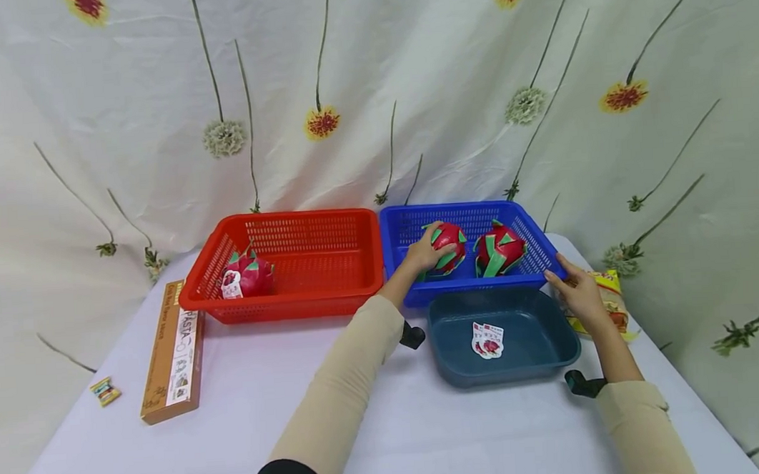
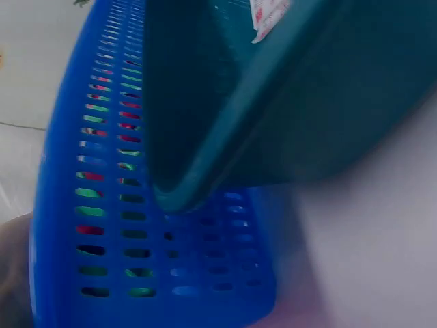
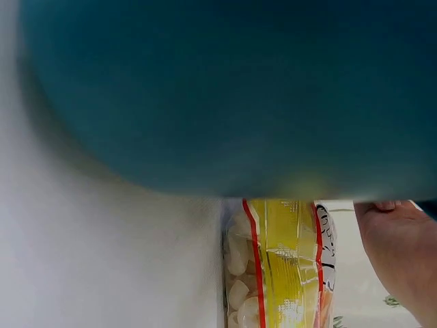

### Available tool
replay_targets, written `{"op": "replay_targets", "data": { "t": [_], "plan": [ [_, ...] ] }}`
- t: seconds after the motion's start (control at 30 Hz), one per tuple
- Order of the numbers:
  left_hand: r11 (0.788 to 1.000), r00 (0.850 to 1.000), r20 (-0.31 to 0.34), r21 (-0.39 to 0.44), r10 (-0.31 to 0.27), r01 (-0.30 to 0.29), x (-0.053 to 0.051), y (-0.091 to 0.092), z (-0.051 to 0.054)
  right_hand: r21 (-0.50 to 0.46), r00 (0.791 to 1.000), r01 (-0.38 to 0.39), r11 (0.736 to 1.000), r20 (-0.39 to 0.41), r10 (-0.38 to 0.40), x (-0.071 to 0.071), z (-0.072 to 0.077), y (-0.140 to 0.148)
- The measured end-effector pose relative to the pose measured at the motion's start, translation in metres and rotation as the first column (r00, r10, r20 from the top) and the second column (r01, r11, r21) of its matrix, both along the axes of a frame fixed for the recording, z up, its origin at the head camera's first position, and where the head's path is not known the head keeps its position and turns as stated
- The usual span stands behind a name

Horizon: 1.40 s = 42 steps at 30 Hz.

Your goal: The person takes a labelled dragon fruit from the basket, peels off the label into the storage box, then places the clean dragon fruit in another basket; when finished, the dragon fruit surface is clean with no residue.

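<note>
My left hand (image 1: 424,253) reaches over the front rim of the blue basket (image 1: 472,285) and grips a dragon fruit (image 1: 452,240) inside it. A second dragon fruit (image 1: 501,248) lies to the right in that basket. My right hand (image 1: 584,295) holds the basket's front right corner between thumb and fingers. Just in front stands a dark teal tub (image 1: 451,373) with dragon-fruit stickers (image 1: 488,340) on its bottom. In the left wrist view, the basket's slotted wall (image 2: 153,253) hides most of the fruit, and only an edge of the left hand (image 2: 13,273) shows.
To the left is a red basket (image 1: 293,309) with one labelled dragon fruit (image 1: 255,276). A pasta box (image 1: 173,355) and a small packet (image 1: 106,392) lie farther left. A yellow-banded bag (image 3: 283,266) sits beside the right forearm. Patterned cloth (image 1: 450,104) hangs behind the table.
</note>
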<state>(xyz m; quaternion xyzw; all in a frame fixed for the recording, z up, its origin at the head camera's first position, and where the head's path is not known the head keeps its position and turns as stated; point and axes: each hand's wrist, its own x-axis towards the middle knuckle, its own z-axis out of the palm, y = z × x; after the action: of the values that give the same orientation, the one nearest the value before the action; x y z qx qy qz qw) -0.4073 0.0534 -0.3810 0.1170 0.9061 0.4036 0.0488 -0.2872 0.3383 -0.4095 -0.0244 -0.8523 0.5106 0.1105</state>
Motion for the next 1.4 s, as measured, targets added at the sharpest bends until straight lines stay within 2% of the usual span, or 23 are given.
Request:
{"op": "replay_targets", "data": {
  "t": [0.03,0.2,0.23,0.27,0.33,0.4,0.43,0.47,0.5,0.53,0.57,0.63,0.73,0.8,0.87,0.93,0.97,1.03,1.1,1.17,1.23,1.33,1.4],
  "plan": [
    [1.0,1.0,-0.003,0.002,0.006,-0.006,-0.012,0.0,-0.014,0.007,1.0,0.004,1.0,-0.002,-0.004,0.0,0.0,0.0],
    [0.998,0.993,0.111,-0.041,0.044,-0.04,-0.021,0.001,-0.02,0.04,1.0,0.026,0.999,-0.001,-0.026,0.001,-0.001,0.0],
    [0.999,0.996,0.09,-0.03,0.018,-0.016,-0.029,-0.001,-0.028,0.042,1.0,0.029,0.999,-0.001,-0.029,0.001,-0.001,-0.001],
    [1.0,0.991,0.137,-0.03,-0.003,0.007,-0.025,-0.002,-0.021,0.045,1.0,0.03,0.999,-0.003,-0.03,0.001,-0.001,-0.001],
    [0.997,0.977,0.201,0.016,-0.075,0.073,-0.026,-0.008,-0.016,0.054,0.999,0.033,0.998,-0.002,-0.033,0.0,-0.002,-0.001],
    [0.986,0.947,0.275,0.071,-0.167,0.153,-0.026,-0.014,-0.01,0.064,1.0,0.029,0.998,-0.004,-0.029,-0.001,-0.003,0.0],
    [0.978,0.925,0.318,0.097,-0.208,0.187,-0.022,-0.018,-0.004,0.067,1.0,0.026,0.997,-0.005,-0.026,-0.002,-0.003,0.0],
    [0.974,0.89,0.395,0.099,-0.227,0.205,-0.013,-0.021,0.01,0.073,1.0,0.026,0.997,-0.007,-0.026,-0.002,-0.003,0.0],
    [0.967,0.865,0.433,0.101,-0.254,0.233,-0.002,-0.024,0.022,0.078,1.0,0.028,0.997,-0.008,-0.028,-0.002,-0.003,0.001],
    [0.96,0.843,0.46,0.1,-0.278,0.262,0.003,-0.027,0.029,0.081,0.999,0.03,0.996,-0.011,-0.03,-0.002,-0.004,0.001],
    [0.953,0.827,0.477,0.096,-0.296,0.286,0.007,-0.028,0.036,0.081,0.999,0.033,0.996,-0.013,-0.032,-0.002,-0.004,0.001],
    [0.944,0.815,0.485,0.076,-0.317,0.322,0.019,-0.03,0.049,0.084,0.999,0.037,0.996,-0.016,-0.036,-0.002,-0.004,0.001],
    [0.936,0.829,0.45,0.049,-0.332,0.349,0.027,-0.031,0.055,0.075,0.999,0.038,0.996,-0.008,-0.037,-0.002,-0.005,0.001],
    [0.933,0.851,0.401,0.03,-0.34,0.359,0.021,-0.03,0.045,0.07,0.999,0.035,0.997,0.001,-0.035,-0.002,-0.005,0.0],
    [0.933,0.872,0.354,0.005,-0.338,0.359,0.009,-0.028,0.029,0.062,0.999,0.038,0.997,0.011,-0.039,-0.003,-0.006,-0.002],
    [0.934,0.901,0.286,-0.047,-0.327,0.354,0.002,-0.023,0.019,0.058,0.999,0.047,0.997,0.016,-0.048,-0.003,-0.006,-0.002],
    [0.931,0.914,0.221,-0.061,-0.339,0.36,-0.013,-0.02,0.002,0.055,0.999,0.05,0.997,0.015,-0.051,-0.003,-0.007,-0.002],
    [0.928,0.928,0.124,-0.089,-0.35,0.362,-0.037,-0.012,-0.023,0.052,0.998,0.056,0.997,0.015,-0.057,-0.003,-0.008,-0.002],
    [0.931,0.936,0.064,-0.098,-0.347,0.352,-0.046,-0.006,-0.034,0.042,0.999,0.051,0.998,0.012,-0.052,-0.003,-0.009,-0.002],
    [0.935,0.936,0.056,-0.053,-0.349,0.351,-0.053,-0.001,-0.042,0.038,0.999,0.033,0.999,0.007,-0.034,-0.004,-0.009,-0.003],
    [0.948,0.943,0.111,-0.019,-0.314,0.317,-0.032,0.0,-0.024,0.04,1.0,0.023,0.999,0.005,-0.023,-0.004,-0.009,-0.004],
    [0.947,0.938,0.127,0.046,-0.322,0.319,-0.001,-0.003,0.001,0.053,1.0,0.024,0.998,0.002,-0.025,-0.003,-0.008,-0.004],
    [0.941,0.934,0.111,0.049,-0.339,0.336,0.002,-0.003,0.004,0.059,0.999,0.037,0.998,0.005,-0.037,-0.003,-0.007,-0.002]
  ]
}}
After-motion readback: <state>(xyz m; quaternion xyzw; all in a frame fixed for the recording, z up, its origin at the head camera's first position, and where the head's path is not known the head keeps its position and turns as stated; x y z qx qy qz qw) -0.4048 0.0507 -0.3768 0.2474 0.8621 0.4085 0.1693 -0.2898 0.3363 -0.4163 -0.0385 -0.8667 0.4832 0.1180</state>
